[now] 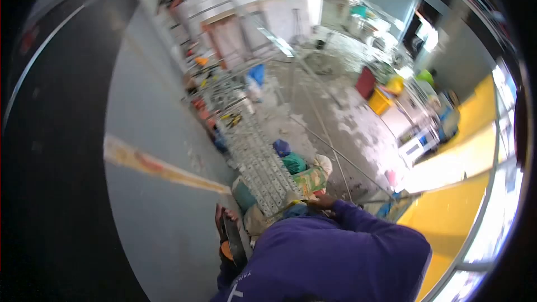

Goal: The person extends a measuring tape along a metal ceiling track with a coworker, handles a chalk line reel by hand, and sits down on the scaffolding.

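Hands at the near end of a perforated metal platform (pixel 258 156), beside a grey wall (pixel 159 196).
The fingers of the left hand (pixel 227 212) are closed around a dark, elongated tool (pixel 235 241) with a round orange part, near the wall; those of the right hand (pixel 322 202) are too indistinct to tell whether clenched or released. Near the right hand lies a patterned sack (pixel 311 180); beyond it, a green bundle (pixel 293 163) sits beside the platform.
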{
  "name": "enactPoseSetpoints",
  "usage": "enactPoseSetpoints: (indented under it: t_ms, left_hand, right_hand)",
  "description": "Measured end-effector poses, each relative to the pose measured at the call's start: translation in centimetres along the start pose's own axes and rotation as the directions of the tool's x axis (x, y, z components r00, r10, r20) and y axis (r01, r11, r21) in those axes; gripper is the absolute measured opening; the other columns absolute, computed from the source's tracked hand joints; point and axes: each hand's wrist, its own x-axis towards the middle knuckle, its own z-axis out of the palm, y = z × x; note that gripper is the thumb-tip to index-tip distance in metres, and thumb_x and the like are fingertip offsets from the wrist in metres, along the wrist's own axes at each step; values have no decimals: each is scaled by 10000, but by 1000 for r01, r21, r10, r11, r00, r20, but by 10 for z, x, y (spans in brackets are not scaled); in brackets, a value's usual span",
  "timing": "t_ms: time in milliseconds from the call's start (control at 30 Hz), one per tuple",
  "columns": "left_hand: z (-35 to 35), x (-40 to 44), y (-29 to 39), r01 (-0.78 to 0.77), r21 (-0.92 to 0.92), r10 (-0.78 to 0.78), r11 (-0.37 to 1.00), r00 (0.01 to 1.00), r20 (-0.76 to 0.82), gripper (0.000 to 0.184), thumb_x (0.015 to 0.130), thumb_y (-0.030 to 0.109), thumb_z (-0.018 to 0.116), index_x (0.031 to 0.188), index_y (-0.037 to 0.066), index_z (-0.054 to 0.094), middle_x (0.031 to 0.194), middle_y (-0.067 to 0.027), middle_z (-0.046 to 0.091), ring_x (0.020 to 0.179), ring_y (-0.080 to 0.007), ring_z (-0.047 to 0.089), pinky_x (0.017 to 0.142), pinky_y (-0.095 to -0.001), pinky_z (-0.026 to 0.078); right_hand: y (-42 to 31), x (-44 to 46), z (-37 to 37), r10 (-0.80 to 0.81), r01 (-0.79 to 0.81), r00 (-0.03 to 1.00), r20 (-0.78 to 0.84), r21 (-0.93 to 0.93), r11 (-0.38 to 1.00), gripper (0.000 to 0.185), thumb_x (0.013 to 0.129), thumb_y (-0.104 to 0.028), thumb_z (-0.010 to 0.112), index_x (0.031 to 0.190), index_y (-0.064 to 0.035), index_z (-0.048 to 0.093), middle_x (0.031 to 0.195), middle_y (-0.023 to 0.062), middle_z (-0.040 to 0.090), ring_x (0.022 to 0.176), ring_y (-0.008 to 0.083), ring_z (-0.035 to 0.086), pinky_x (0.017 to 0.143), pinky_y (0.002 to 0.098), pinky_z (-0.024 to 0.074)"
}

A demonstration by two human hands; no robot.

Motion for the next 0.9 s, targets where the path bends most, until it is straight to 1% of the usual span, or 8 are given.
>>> enactPoseSetpoints:
  t_ms: [67,167,233,400,467,667,767,900]
  left_hand:
    - [4,11,-1,1,48,0,999,1000,-4,462,1061,439,488,825,84,667,664,-70,634,550,-205,618,503,-348,515]
    - [-3,33,4,2,87,-11,996,995,100,488,1058,446,488,816,73,688,693,-81,662,572,-206,644,519,-344,549]
    - [5,46,8,37,120,-48,992,995,83,489,1056,455,490,832,75,704,712,-87,678,571,-205,650,528,-341,561]
    - [13,85,8,132,148,-148,980,984,99,515,1057,478,467,876,69,724,753,-100,702,587,-215,662,545,-348,575]
    - [17,98,8,169,143,-190,975,970,153,579,1075,486,405,909,35,727,794,-128,716,658,-243,696,592,-378,594]
    - [37,129,-5,174,289,-159,941,984,-77,502,1046,513,470,840,123,710,669,-47,666,532,-205,637,491,-357,565]
    - [66,120,-17,247,378,-217,892,969,-122,461,1038,499,503,836,132,695,656,-31,653,531,-195,636,477,-343,557]
    - [28,139,-12,219,328,-182,919,973,-139,448,1035,495,512,837,135,691,661,-23,655,536,-190,640,470,-336,550]
  right_hand:
    - [35,49,14,-50,36,979,200,72,997,829,856,-770,539,1137,-10,717,981,195,736,945,303,714,808,434,540]
    - [-9,27,-25,73,-51,979,193,-115,992,762,882,-722,519,991,-6,755,940,190,742,891,348,719,752,453,557]
    - [-13,20,-36,-53,82,989,139,-209,974,706,884,-688,528,959,-29,768,929,185,743,897,359,718,767,457,561]
    - [-20,21,-48,-14,52,993,118,-330,942,588,877,-609,564,1013,-77,773,953,187,739,940,378,703,833,503,546]
    - [-1,34,-46,-96,166,973,212,-344,924,561,873,-585,577,1041,-86,769,979,195,735,973,379,695,859,515,536]
    - [48,74,-16,73,13,933,354,-235,972,603,881,-572,579,1278,-128,670,1181,198,702,1055,407,671,926,499,513]
    - [33,42,-36,192,-156,923,334,-133,979,865,902,-610,540,1483,16,408,1265,278,641,1105,425,653,962,481,499]
    - [9,4,-41,346,-356,925,155,37,934,1081,933,-631,481,1426,272,149,1232,387,600,1149,425,638,979,474,492]
